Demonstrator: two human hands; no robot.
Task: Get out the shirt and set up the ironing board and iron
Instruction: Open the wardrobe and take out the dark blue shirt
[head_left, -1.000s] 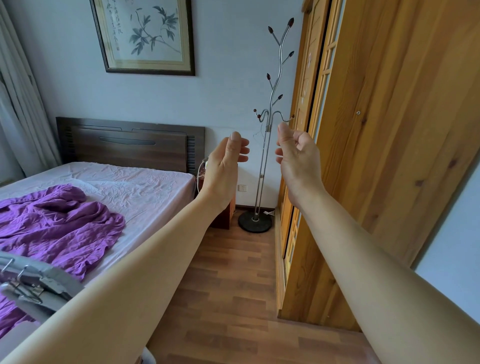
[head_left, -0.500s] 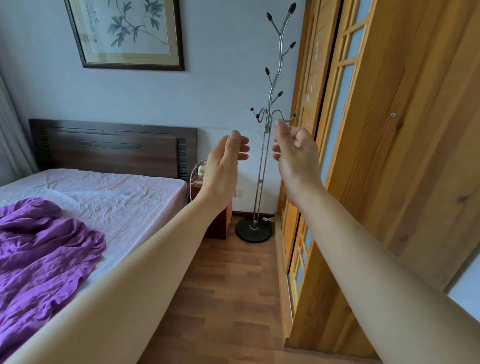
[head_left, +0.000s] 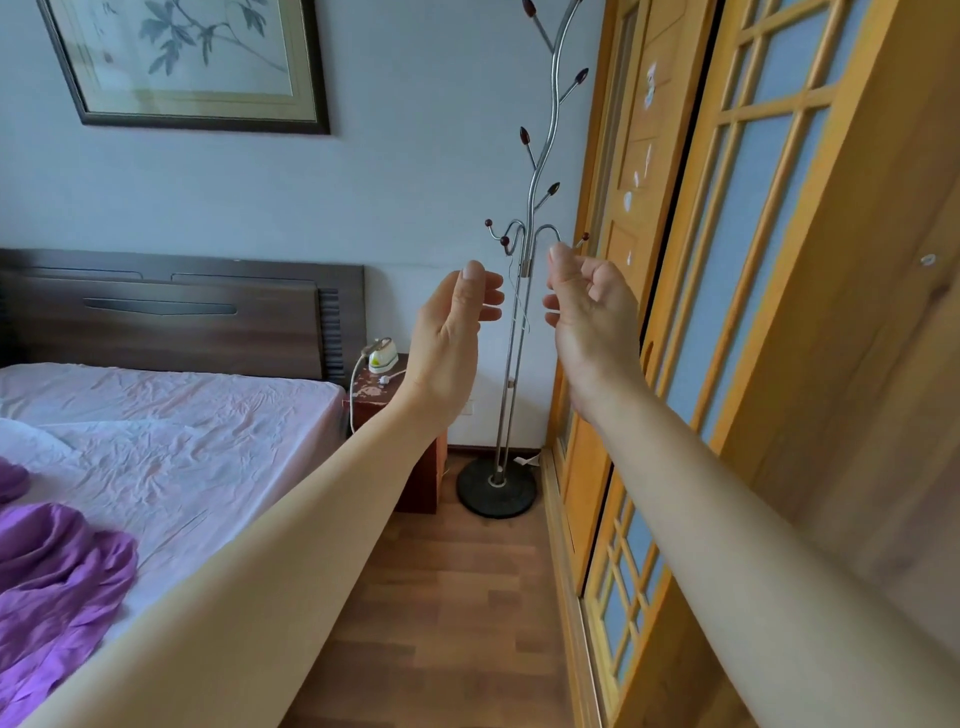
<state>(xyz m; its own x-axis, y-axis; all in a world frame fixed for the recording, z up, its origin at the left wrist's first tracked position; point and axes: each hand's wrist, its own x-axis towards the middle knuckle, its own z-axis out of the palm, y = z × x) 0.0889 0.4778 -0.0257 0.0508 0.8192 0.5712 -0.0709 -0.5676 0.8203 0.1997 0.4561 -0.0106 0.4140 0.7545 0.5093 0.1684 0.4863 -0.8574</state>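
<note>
Left hand (head_left: 448, 332), right hand (head_left: 592, 319) — between bed (head_left: 208, 431), wardrobe (head_left: 862, 322).

The left hand (head_left: 452, 332) and the right hand (head_left: 592, 317) are held side by side, with a gap left between them. Through that gap, behind the hands, a coat stand (head_left: 525, 249) is seen, its base set on the floor (head_left: 447, 597) below and beyond them. Close to the right of the right hand, a wardrobe (head_left: 769, 218) is placed. Left of the left hand and lower, a nightstand (head_left: 371, 387) is found near the stand's base, and an iron (head_left: 382, 357) is set on it. Further left, a bed (head_left: 197, 431) is placed against a headboard (head_left: 171, 317), with a garment (head_left: 57, 582) laid on its near end. Up and left of the hands, a picture (head_left: 197, 67) is hung above the headboard.
</note>
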